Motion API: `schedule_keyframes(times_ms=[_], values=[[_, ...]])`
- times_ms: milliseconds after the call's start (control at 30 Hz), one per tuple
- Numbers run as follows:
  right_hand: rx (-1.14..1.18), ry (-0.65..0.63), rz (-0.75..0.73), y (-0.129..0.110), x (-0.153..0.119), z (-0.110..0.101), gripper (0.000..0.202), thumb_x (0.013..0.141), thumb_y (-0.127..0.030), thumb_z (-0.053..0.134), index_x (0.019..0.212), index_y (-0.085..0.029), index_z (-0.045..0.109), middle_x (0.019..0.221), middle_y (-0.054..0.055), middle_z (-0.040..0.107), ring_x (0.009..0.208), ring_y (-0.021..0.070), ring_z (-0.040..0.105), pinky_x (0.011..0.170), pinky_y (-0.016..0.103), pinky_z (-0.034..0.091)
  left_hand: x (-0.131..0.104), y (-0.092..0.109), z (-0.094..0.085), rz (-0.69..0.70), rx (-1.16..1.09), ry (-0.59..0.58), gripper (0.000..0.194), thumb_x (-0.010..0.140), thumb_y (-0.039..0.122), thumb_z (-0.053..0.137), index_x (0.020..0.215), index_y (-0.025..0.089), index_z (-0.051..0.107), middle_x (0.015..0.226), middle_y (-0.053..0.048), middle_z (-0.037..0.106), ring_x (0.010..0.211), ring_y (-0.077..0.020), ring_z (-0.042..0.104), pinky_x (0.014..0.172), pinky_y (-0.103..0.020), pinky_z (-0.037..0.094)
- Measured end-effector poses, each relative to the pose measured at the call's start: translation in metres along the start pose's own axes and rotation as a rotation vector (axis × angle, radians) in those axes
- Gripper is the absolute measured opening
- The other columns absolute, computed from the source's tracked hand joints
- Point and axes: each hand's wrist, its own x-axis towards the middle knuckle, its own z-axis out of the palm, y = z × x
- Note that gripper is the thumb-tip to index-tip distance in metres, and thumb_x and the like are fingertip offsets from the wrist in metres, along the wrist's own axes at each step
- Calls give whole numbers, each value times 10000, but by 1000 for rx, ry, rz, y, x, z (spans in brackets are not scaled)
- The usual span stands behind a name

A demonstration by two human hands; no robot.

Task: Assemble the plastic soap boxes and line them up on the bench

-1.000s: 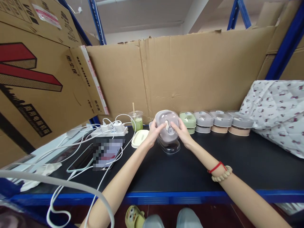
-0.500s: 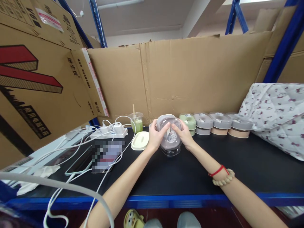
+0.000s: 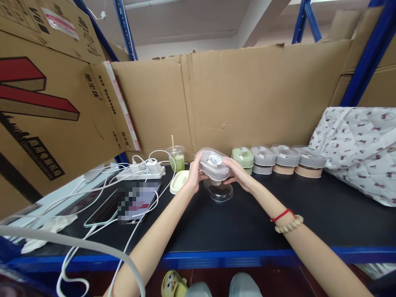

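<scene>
Between my two hands is an oval plastic box lid [image 3: 210, 168], grey under a clear cover with a round sticker on top. My left hand [image 3: 194, 175] is closed on its left end. My right hand [image 3: 240, 175] grips the right end, thumb on top and fingers below. Just beneath it, a clear plastic cover [image 3: 220, 194] rests on the black table mat, apart from the held piece. A cream-coloured oval lid [image 3: 178, 182] lies left of my left hand. Whether a base is under the held lid is hidden.
Along the cardboard back wall stand a green box [image 3: 243, 157], a grey box [image 3: 263, 159] and two grey-lidded boxes with peach bases [image 3: 284, 160]. At left are a green drink cup [image 3: 177, 160], a power strip [image 3: 145, 173], phones [image 3: 140, 202] and loose white cables. A patterned cloth [image 3: 361, 148] covers the right end.
The held lid has tilted from facing me to lying nearly level. My thumbs have moved from its middle toward its ends, and the clear cover below shows more.
</scene>
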Motion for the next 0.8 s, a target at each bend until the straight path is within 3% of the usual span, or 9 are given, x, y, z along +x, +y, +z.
schedule_keyframes(times_ms=[100,167,233,300,400,500,633,800], values=[[-83,48,-94,6,4,-2,469,745,-551,583,1120,-269,582,1048,56,671,781,212,665,517,324,583,0,1,0,-32,-54,-12,311,805,433,539,943,174,643,904,-91,717,704,-205,672,584,-286,521],[-216,148,-235,10,6,-1,526,720,-547,605,1166,-270,568,1151,66,631,991,264,626,695,408,588,0,0,1,-61,-95,-22,291,816,411,531,959,180,635,907,-85,713,698,-192,664,590,-282,521],[-403,226,-414,13,5,0,652,659,-518,676,1248,-287,517,1267,73,557,1162,298,533,886,484,513,-1,-2,3,-65,-126,-22,283,829,408,523,968,188,633,925,-76,710,717,-181,661,597,-271,519],[-584,235,-561,13,2,1,804,583,-479,743,1315,-316,455,1339,76,482,1230,319,474,970,525,443,-3,-4,4,-40,-146,-31,301,823,433,538,976,194,638,951,-71,707,764,-184,663,608,-263,517],[-751,190,-677,11,-4,3,917,532,-429,774,1363,-343,394,1351,66,454,1225,325,477,942,525,465,-6,-6,6,2,-170,-85,359,797,477,566,994,186,641,968,-82,703,838,-209,665,655,-283,527],[-829,183,-704,8,-9,4,967,519,-415,768,1392,-338,360,1348,68,454,1177,336,515,837,489,528,-7,-5,7,-8,-237,-107,427,811,541,502,989,175,633,965,-95,698,863,-227,663,700,-326,539],[-852,194,-704,8,-10,6,989,535,-413,745,1423,-333,316,1315,72,489,1054,321,596,704,423,565,-7,-1,5,-105,-358,-85,606,856,633,245,847,155,618,859,-124,690,827,-240,664,719,-363,544],[-844,176,-747,10,-13,9,968,562,-404,730,1429,-301,312,1290,86,526,996,300,638,687,396,570,-4,0,1,-133,-336,-104,608,856,620,215,842,162,615,798,-120,684,843,-248,662,742,-369,538]])
